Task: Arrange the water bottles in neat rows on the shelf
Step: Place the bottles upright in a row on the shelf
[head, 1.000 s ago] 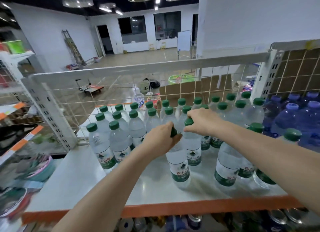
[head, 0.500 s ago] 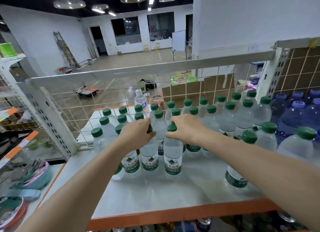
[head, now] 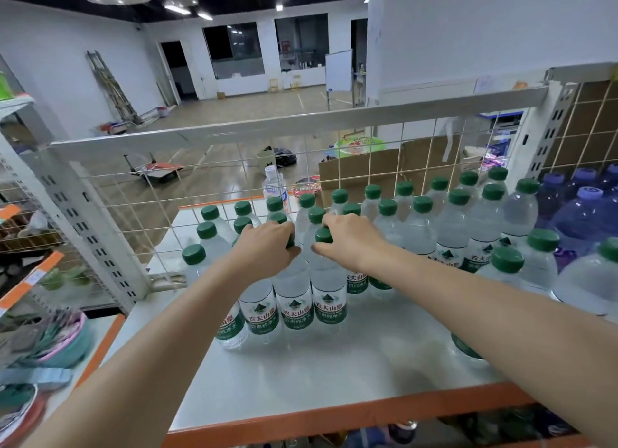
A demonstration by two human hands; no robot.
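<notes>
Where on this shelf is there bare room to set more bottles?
Free: the front strip of the shelf between the labelled bottles and the orange edge, and the left corner by the upright post. Crowded: back rows along the wire grid, right side.

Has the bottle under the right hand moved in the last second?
Yes. The bottle under the right hand has slid back from the shelf's orange front edge toward the wire mesh back.

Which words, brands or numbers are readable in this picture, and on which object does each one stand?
"农夫山泉": large white characters on the green labels of the water bottles, front row.
Smaller white line beneath that brand: too blurred to read with certainty.
Red round lid behind the wire grid: printed characters, unreadable.
Purple bottles, right: no readable text.
</notes>
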